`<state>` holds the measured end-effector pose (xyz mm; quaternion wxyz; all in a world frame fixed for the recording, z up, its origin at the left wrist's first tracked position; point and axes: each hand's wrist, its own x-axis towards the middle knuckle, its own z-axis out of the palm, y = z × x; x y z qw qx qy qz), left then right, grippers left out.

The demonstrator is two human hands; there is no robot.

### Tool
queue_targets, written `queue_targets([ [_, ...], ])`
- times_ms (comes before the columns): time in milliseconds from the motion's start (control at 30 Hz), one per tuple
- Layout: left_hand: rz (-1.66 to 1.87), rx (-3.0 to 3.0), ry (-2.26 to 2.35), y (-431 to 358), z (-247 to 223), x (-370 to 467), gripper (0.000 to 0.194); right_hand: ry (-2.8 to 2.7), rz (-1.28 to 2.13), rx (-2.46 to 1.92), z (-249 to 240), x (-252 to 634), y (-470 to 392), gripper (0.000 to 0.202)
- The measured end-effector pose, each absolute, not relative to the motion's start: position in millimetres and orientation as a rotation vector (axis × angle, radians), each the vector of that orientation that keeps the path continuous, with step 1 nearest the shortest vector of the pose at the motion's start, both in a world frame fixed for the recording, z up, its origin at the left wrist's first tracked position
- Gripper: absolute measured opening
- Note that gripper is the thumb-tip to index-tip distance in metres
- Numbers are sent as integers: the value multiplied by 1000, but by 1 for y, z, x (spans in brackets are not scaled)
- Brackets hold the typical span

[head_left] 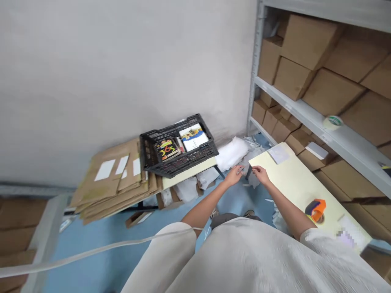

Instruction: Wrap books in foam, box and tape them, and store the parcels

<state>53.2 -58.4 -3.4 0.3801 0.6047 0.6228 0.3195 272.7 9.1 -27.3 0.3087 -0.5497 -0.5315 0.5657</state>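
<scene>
Head view, at the far left: boxes [16,213] are filling a shelf [49,236]. Next, flat cartons [111,187] are lying stacked on the left table [191,172], probably folded down to save room, with white labels showing on the upper ones. Beside them a black crate [180,167] is sitting on the same table, its walls likely keeping the books [166,149] together. White bags [233,152] are resting lower down, past the table's end.

Between the two tables, the left hand [234,176] is hovering with its fingers bent and its fingertips drawn close; whether anything thin is being pinched there, I cannot tell. The right hand [260,174] is bending its fingers in much the same way at the near left corner of the right table [284,179]; its hold, too, is unclear. That table is the thing nearest this hand, standing just to its right.

Farther along its top, a white sheet [278,154] is lying near the edge, and an orange tape dispenser [314,209] is sitting within likely easy reach. On the right shelf [305,112], a tape roll [332,122] is resting at the front, perhaps for quick picking.
</scene>
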Motion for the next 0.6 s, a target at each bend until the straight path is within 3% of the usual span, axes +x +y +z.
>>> queue_targets([
  [267, 1058, 1385, 1812, -132, 13, -64, 41, -1735, 1562, -1152, -7, 112, -12, 36],
  [600, 1466, 1272, 2053, -274, 25, -265, 35, -1999, 1618, -769, 28, -126, -131, 35],
])
